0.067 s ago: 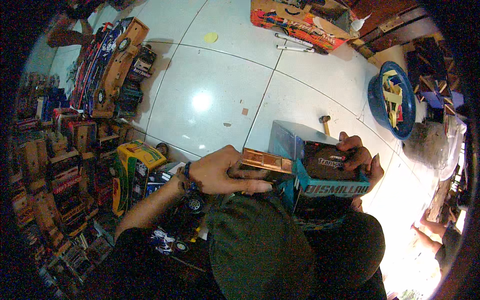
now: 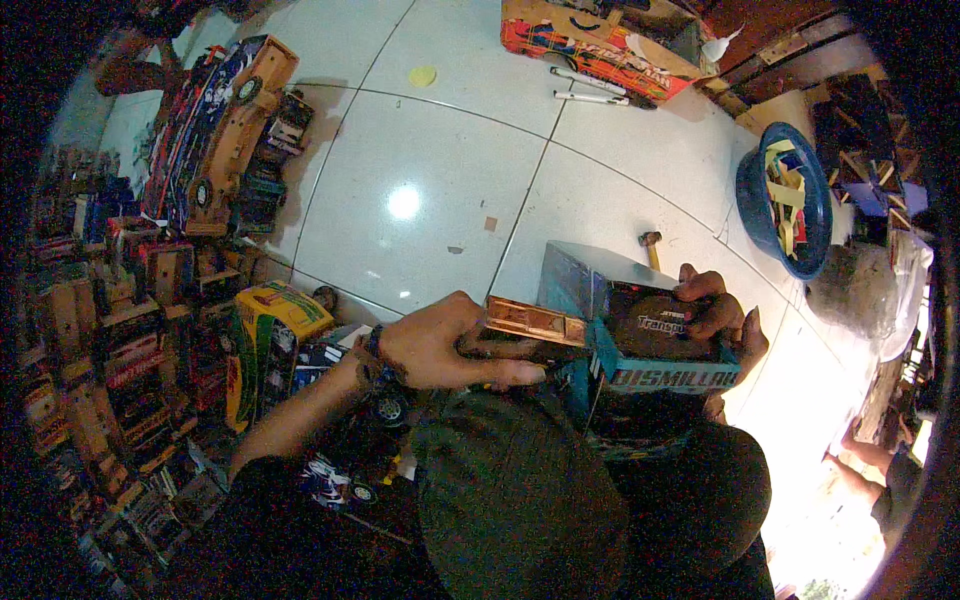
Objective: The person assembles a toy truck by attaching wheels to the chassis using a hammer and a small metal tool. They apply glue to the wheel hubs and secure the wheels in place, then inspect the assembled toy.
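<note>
Above my knees I hold a teal and dark toy truck body (image 2: pixel 668 375) with printed lettering and a grey top panel. My right hand (image 2: pixel 715 315) wraps round its right side, fingers over the dark face. My left hand (image 2: pixel 435 345), a dark band on its wrist, is closed round a narrow wooden-framed piece (image 2: pixel 535 320). That piece meets the left side of the truck body; whether the two are joined I cannot tell. Beside my left forearm stands a yellow and green toy truck (image 2: pixel 285 315), with loose wheels and printed parts near it.
A small hammer (image 2: pixel 652 248) lies on the white tiled floor beyond my right hand. Farther right is a blue basin (image 2: pixel 752 215) of offcuts. Two pens (image 2: pixel 590 98) lie by an orange box (image 2: pixel 600 50). Wooden toy trucks (image 2: pixel 215 150) crowd the left. Another person (image 2: pixel 880 475) is at far right.
</note>
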Demonstrator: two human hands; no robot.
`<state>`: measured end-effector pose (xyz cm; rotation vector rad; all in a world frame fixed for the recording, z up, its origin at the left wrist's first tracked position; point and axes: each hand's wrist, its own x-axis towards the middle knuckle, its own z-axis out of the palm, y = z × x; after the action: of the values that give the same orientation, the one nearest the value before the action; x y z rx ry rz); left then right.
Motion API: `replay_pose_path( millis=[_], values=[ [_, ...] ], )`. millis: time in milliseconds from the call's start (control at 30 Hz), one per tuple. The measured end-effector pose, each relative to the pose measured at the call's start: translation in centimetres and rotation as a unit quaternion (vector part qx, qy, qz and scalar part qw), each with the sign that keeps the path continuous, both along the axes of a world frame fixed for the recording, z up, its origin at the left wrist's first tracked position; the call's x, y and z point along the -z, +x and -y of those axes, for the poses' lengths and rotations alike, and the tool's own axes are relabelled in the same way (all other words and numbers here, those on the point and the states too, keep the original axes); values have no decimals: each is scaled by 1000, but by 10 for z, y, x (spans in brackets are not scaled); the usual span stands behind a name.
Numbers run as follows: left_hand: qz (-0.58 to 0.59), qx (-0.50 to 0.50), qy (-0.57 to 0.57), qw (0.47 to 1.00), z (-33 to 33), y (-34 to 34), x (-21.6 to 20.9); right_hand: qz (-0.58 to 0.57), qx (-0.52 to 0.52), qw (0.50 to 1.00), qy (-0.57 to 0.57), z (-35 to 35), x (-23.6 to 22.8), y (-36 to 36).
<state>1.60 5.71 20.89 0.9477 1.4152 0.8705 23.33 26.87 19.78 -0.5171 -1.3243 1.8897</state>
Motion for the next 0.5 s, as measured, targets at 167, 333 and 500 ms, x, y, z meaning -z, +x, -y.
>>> replay_pose_path(
  millis=[167, 333, 500],
  values=[
    [-16, 32, -15, 999, -3, -2, 0, -19, 16, 998, -50, -1, 0, -2],
    [30, 2, 29, 999, -7, 3, 1, -22, 20, 997, -67, -2, 0, -3],
    [57, -24, 38, 997, -9, 8, -3, -52, 28, 994, -91, -6, 1, -2]
  ],
)
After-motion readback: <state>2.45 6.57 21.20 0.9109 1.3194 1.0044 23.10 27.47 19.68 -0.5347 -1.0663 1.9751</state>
